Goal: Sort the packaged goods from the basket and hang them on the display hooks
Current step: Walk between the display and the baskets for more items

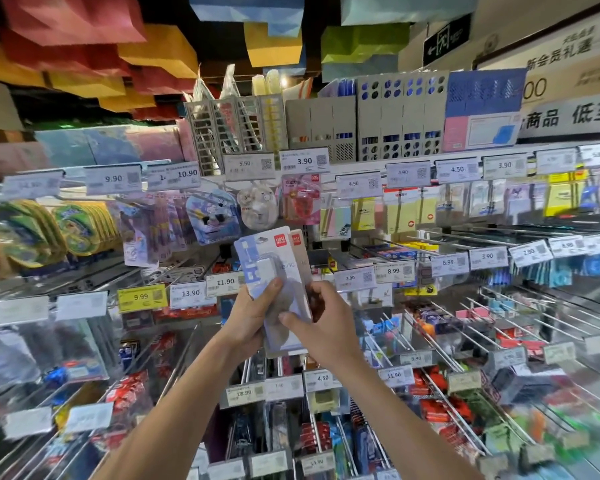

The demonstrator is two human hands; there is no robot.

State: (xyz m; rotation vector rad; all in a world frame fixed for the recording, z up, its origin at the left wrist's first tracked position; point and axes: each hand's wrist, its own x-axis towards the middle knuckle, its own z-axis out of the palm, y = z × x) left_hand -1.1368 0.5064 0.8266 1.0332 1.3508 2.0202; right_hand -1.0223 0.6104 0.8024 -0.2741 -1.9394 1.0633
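While the left grip (246, 320) curls round the lower left of a blue pack (267, 268), thumb across its front, the right grip (326, 323) pinches the stack's right edge, where a beige pack (298, 247) sits behind. Best to peel one pack free, then slide its hang hole onto matching hooks (440, 355). No basket shows; the labels and hang holes are too blurred to read.

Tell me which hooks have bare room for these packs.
Long bare rods right of the right hand, below the 2.90 tag, and upper rods under the yellow sticky notes. Crowded: green packs far left, red packs lower down.
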